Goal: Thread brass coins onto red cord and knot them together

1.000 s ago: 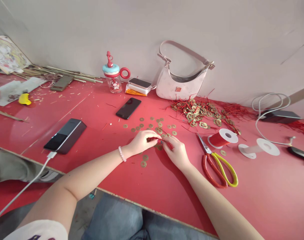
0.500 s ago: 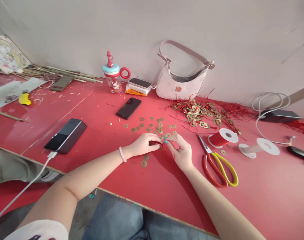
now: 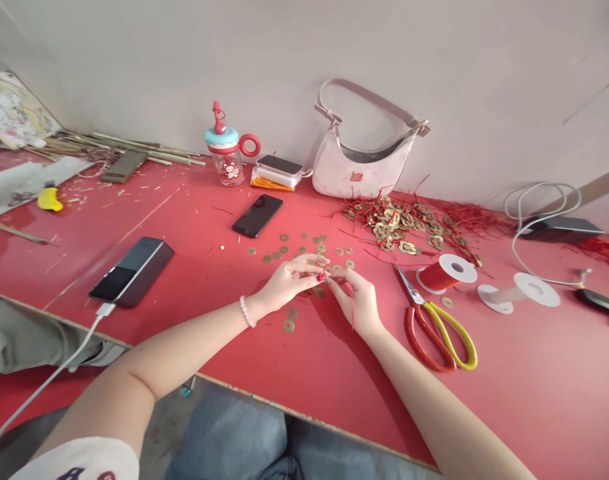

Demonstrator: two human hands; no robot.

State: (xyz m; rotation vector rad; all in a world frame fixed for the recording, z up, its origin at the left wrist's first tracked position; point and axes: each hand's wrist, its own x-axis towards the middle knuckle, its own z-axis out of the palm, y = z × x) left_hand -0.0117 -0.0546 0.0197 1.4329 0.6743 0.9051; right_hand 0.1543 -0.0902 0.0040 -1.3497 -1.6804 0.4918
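My left hand (image 3: pixel 289 280) and my right hand (image 3: pixel 357 300) meet fingertip to fingertip over the red table (image 3: pixel 284 373). Both pinch a thin red cord (image 3: pixel 351 308) that hangs down past my right palm. What else sits between the fingertips is too small to make out. Loose brass coins (image 3: pixel 304 250) with square holes lie scattered just beyond my fingers, and two more coins (image 3: pixel 288 320) rest below my left hand. A bead bracelet (image 3: pixel 245 311) circles my left wrist.
Red-and-yellow scissors (image 3: pixel 434 327), a red cord spool (image 3: pixel 444 272) and an empty white spool (image 3: pixel 519 293) lie to the right. A heap of corded coins (image 3: pixel 409 230) and a white handbag (image 3: pixel 359 167) sit behind. A black phone (image 3: pixel 257 215), a power bank (image 3: pixel 131 270) and a cup (image 3: pixel 225 157) lie to the left.
Both hands have lifted slightly and shifted a little away from me. My left fingers have spread more, and the red cord now hangs lower past my right palm.
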